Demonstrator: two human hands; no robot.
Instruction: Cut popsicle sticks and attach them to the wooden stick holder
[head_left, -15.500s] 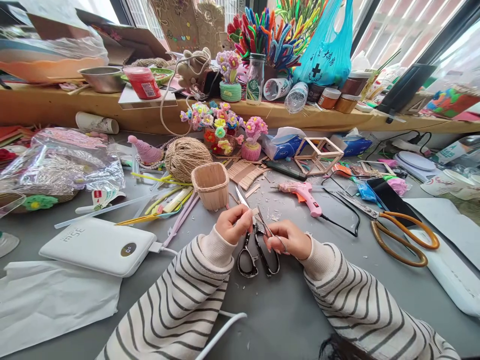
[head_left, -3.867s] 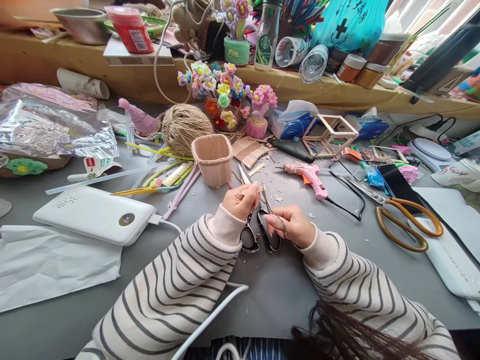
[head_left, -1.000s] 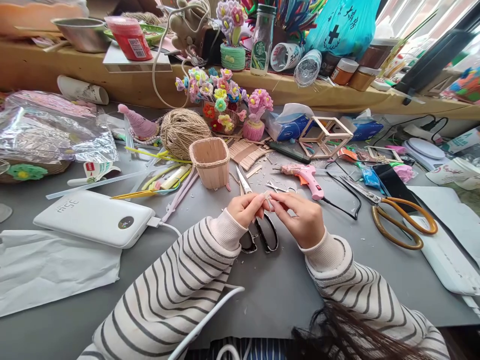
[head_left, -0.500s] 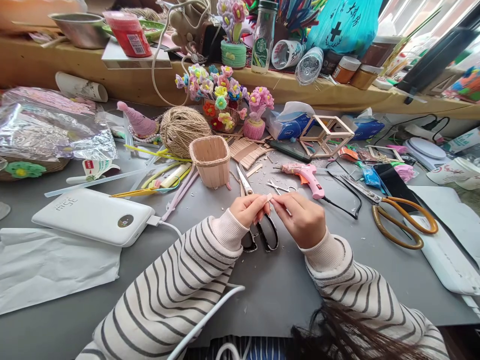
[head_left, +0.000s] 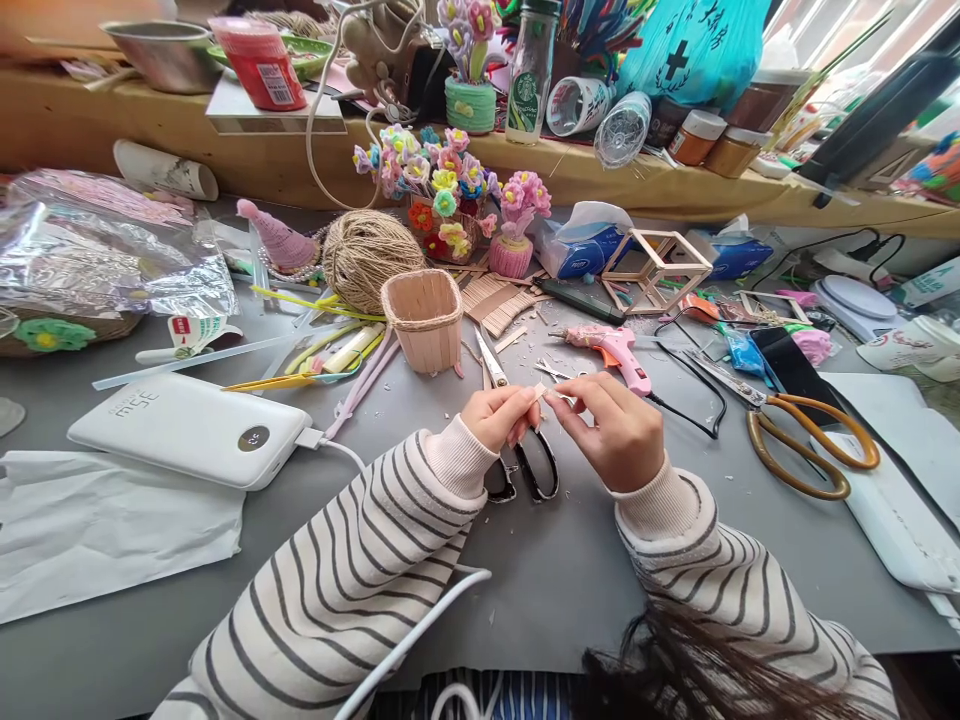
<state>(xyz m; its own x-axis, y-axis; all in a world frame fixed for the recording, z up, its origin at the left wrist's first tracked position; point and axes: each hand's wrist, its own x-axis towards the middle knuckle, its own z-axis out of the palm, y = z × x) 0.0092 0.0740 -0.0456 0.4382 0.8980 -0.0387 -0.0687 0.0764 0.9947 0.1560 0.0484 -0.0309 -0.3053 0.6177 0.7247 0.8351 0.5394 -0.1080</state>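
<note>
My left hand (head_left: 499, 415) is closed, pinching a small pale piece (head_left: 540, 390) between thumb and fingertips. Opposite it, my right hand (head_left: 619, 430) is closed too, its thumb and forefinger pressed together at the right end of that piece. The piece is too small to tell its material. Beneath my hands lie black-handled scissors (head_left: 491, 360), partly covered by my left fingers. Small silver scissors (head_left: 553, 372) rest just behind my fingertips. A pink glue gun (head_left: 621, 352) lies behind my right hand. Behind my left hand stands a small wooden-stick basket (head_left: 425, 340) with a twine rim.
Large brown-handled scissors (head_left: 757, 400) and a phone (head_left: 791, 370) lie right. A white power bank (head_left: 187, 430) with a cable sits left. Farther back are a twine ball (head_left: 371, 260), thin wooden sticks (head_left: 495, 305), a wooden frame (head_left: 656, 265) and fuzzy flowers (head_left: 442, 180).
My right hand has shifted slightly to the right and turned a little, its fingers raised more. More of the small pale piece shows between my hands. My left hand stays about where it was.
</note>
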